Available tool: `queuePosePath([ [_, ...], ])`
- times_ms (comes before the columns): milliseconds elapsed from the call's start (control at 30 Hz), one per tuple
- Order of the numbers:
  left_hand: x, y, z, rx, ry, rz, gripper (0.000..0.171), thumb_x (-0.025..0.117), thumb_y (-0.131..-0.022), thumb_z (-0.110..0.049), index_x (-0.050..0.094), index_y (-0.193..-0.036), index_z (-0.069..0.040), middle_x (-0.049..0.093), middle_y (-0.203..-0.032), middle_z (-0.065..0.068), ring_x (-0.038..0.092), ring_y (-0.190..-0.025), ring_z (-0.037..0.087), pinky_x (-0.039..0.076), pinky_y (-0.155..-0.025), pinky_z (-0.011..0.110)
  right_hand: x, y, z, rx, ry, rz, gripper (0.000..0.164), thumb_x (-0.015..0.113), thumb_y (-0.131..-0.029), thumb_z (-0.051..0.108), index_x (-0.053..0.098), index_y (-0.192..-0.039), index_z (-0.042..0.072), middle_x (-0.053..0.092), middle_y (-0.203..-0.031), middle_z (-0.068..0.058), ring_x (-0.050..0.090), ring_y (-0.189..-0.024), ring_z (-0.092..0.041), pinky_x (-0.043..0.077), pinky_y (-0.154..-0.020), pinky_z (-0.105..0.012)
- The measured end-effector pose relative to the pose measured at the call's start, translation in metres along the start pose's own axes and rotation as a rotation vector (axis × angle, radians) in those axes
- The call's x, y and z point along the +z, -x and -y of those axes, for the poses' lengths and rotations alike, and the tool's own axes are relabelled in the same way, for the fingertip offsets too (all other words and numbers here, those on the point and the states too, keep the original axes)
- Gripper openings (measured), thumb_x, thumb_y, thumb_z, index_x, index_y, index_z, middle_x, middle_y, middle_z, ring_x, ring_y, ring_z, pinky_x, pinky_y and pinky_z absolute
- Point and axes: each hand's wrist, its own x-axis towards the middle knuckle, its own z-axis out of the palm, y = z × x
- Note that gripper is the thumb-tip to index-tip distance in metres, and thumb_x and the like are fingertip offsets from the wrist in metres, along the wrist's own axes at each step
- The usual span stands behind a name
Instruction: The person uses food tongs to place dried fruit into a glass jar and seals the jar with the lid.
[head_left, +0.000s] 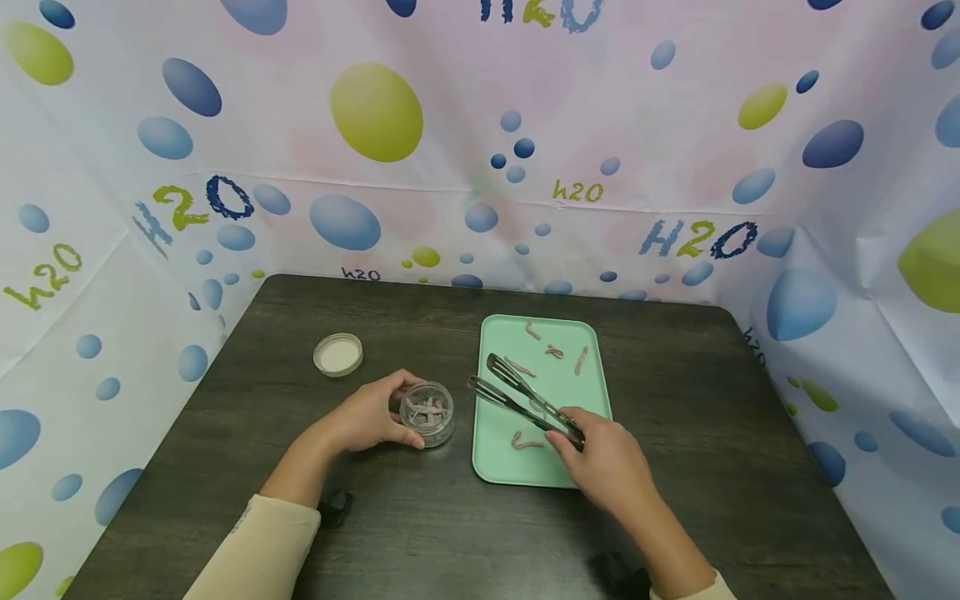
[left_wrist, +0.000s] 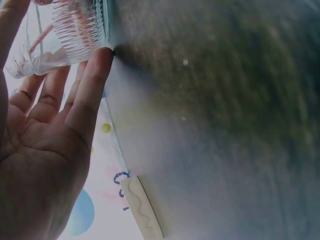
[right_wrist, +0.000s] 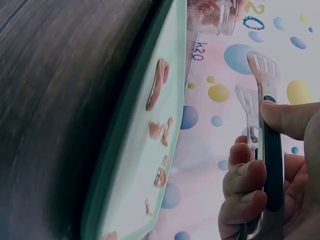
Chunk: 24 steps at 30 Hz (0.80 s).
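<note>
My left hand point(head_left: 375, 414) grips a clear glass jar point(head_left: 427, 425) from its left side, thumb in front and fingers behind. The jar is uncovered, with thin pinkish strips inside; its ribbed wall shows in the left wrist view. In my right hand point(head_left: 611, 458) is a pair of metal tongs point(head_left: 532, 404) with dark grips and slotted tips. The tips stand apart over the left part of a mint-green tray point(head_left: 491, 462), with nothing seen between them. Several curled, pinkish-brown strips point(right_wrist: 158, 85) lie scattered on the tray. The tongs hide part of it.
A round lid point(head_left: 337, 355) with a pale inside lies on the dark wooden table point(head_left: 405, 321), beyond the left hand. The table's back edge meets a white printed sheet point(head_left: 450, 100) that also hangs at both sides.
</note>
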Motion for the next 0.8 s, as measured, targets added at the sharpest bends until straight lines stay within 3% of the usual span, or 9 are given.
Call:
queuePosePath([
  [300,-0.001,0.001,0.0,-0.003,0.007,0.003,0.088,0.102,-0.075,-0.03,0.056,-0.148,-0.014,0.067,-0.14,0.012,0.068,-0.126,0.029,0.066,-0.098,0.04,-0.015,0.006,-0.017,0.067,-0.001,0.021,0.047,0.074,-0.104,0.039,0.068,-0.144,0.014,0.082,-0.107,-0.01,0.077,-0.09,-0.022,0.059,-0.069,-0.042],
  [633,-0.001,0.0,0.004,0.003,0.019,0.009,0.086,0.101,-0.077,-0.03,0.055,-0.148,-0.014,0.066,-0.14,0.012,0.068,-0.125,0.029,0.066,-0.1,0.041,-0.025,0.013,-0.036,0.179,-0.016,0.07,0.055,0.069,-0.106,0.047,0.062,-0.151,0.015,0.077,-0.103,-0.004,0.061,-0.078,-0.017,0.046,-0.065,-0.033],
  [800,-0.001,-0.001,0.003,0.001,0.019,0.014,0.086,0.101,-0.077,-0.03,0.055,-0.147,-0.014,0.067,-0.139,0.012,0.068,-0.126,0.03,0.066,-0.1,0.041,-0.027,0.017,-0.044,0.2,-0.003,0.078,0.056,0.068,-0.107,0.046,0.061,-0.152,0.013,0.079,-0.119,-0.012,0.066,-0.083,-0.019,0.047,-0.066,-0.034],
])
